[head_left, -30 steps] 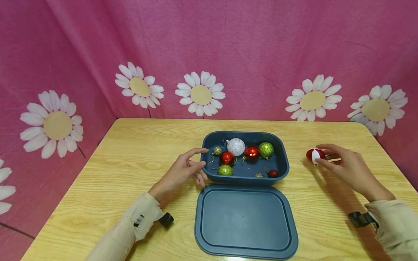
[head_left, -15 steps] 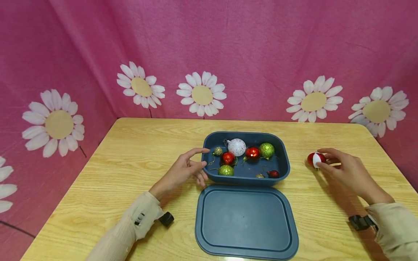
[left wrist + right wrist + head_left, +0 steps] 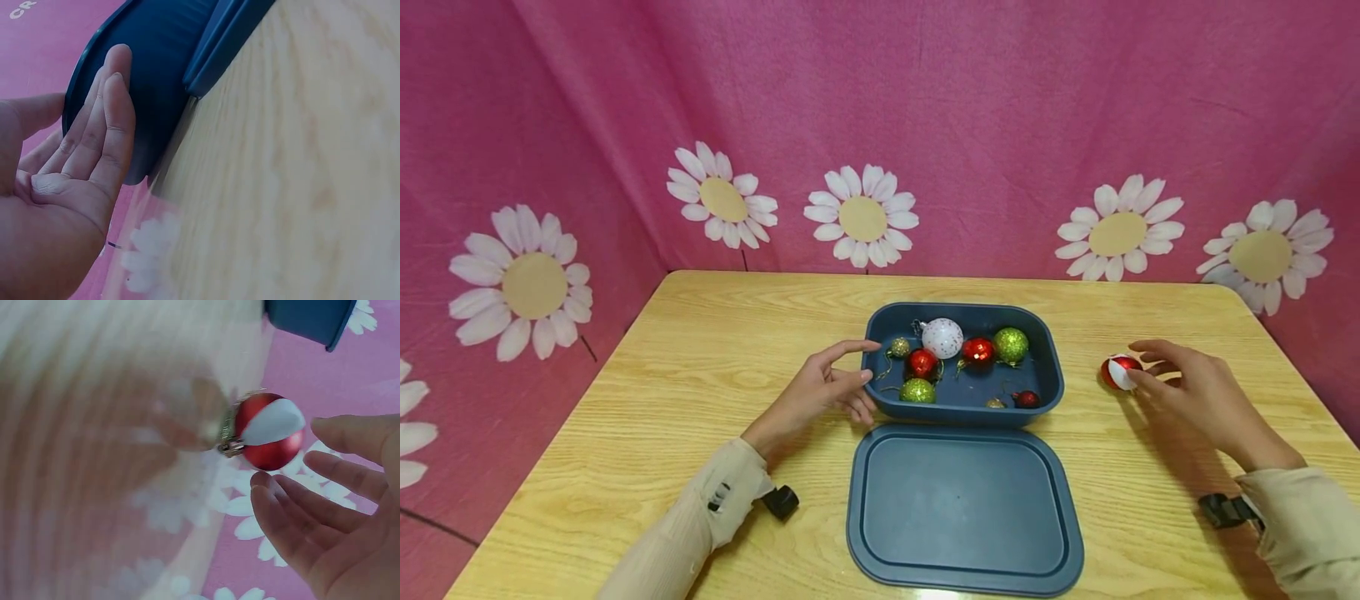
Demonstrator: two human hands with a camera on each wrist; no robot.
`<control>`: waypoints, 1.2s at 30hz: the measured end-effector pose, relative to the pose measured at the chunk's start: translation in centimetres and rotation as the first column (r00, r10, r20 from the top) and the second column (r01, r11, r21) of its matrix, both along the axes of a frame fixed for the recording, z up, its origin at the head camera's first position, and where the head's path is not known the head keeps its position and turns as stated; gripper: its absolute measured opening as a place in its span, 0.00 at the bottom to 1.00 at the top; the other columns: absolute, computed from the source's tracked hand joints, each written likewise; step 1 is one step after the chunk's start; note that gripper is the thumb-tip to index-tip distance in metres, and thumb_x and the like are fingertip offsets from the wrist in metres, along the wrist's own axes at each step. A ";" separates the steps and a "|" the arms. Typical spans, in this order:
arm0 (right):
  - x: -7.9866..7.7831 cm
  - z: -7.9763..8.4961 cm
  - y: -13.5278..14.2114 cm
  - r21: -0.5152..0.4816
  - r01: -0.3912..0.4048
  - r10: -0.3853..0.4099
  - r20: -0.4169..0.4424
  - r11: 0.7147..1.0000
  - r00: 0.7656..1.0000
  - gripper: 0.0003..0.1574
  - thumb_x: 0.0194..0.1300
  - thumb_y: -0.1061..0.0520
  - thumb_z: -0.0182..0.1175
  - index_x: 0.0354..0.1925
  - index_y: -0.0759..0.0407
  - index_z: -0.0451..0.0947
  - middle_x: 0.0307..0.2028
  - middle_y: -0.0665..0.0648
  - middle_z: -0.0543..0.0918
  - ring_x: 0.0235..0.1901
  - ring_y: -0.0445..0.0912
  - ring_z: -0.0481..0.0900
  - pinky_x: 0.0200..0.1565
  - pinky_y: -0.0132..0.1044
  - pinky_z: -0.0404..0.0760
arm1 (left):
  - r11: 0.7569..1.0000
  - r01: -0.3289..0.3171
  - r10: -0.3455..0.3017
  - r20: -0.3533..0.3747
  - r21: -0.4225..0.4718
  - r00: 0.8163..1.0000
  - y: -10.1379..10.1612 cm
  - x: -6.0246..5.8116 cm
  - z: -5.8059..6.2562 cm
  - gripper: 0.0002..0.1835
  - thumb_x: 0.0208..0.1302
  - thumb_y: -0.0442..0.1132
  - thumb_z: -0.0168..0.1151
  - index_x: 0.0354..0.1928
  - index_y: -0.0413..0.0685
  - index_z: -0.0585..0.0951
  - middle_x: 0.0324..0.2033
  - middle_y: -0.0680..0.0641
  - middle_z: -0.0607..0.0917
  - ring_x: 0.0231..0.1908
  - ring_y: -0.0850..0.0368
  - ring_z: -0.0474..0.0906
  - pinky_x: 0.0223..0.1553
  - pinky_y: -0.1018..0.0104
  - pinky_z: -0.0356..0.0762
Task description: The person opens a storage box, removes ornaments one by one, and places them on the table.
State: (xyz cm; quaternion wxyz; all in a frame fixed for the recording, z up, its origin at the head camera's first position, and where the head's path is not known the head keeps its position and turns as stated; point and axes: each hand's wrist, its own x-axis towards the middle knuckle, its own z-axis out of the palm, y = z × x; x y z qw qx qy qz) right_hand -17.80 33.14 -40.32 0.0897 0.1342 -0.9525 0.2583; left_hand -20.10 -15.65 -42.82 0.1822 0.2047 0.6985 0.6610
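A red and white bauble (image 3: 1122, 372) is at the table's right side, its gold cap facing the tabletop in the right wrist view. My right hand (image 3: 1206, 400) is spread beside this bauble (image 3: 270, 432), with a narrow gap between fingertips and ball. On the left, my left hand (image 3: 820, 387) is at the end of a dark blue box (image 3: 970, 414), its fingers fairly straight along the outer wall. Inside the box lie several baubles: a white speckled one (image 3: 942, 338), shiny red ones (image 3: 977, 352), glittery green ones (image 3: 1011, 344) and smaller gold and dark red ones.
A dark blue lid (image 3: 966, 508) lies flat on the wooden table (image 3: 730, 333), just in front of the box. Behind the table hangs a pink curtain (image 3: 985, 125) with a daisy print.
The red and white bauble has moved slightly lower in the head view and turned, and it now sits apart from my right fingertips. My left hand has stayed by the box.
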 end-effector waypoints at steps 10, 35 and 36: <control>0.4 1.9 -1.6 0.056 -0.013 0.018 -0.093 0.998 0.995 0.26 0.64 0.59 0.68 0.58 0.68 0.75 0.46 0.72 0.83 0.35 0.61 0.85 0.34 0.56 0.84 | 0.999 -0.006 0.006 0.002 0.043 1.000 0.0 -0.1 -0.4 0.27 0.75 0.39 0.56 0.72 0.45 0.66 0.30 0.36 0.88 0.27 0.41 0.87 0.31 0.56 0.86; 0.2 5.8 -9.3 0.060 -0.257 0.263 -0.125 0.965 0.957 0.22 0.62 0.62 0.69 0.54 0.64 0.81 0.47 0.60 0.86 0.40 0.52 0.84 0.39 0.50 0.85 | 0.999 -0.017 0.017 0.015 0.050 1.000 0.0 0.0 -0.4 0.26 0.75 0.39 0.56 0.72 0.46 0.66 0.29 0.36 0.88 0.26 0.42 0.87 0.30 0.58 0.86; 0.1 5.8 -9.5 0.059 -0.267 0.272 -0.102 0.962 0.957 0.21 0.62 0.62 0.69 0.54 0.64 0.81 0.47 0.60 0.85 0.40 0.52 0.84 0.39 0.50 0.85 | 0.999 -0.018 0.017 0.014 0.049 1.000 0.0 0.0 -0.4 0.26 0.75 0.39 0.56 0.72 0.46 0.66 0.29 0.36 0.88 0.26 0.42 0.87 0.31 0.58 0.86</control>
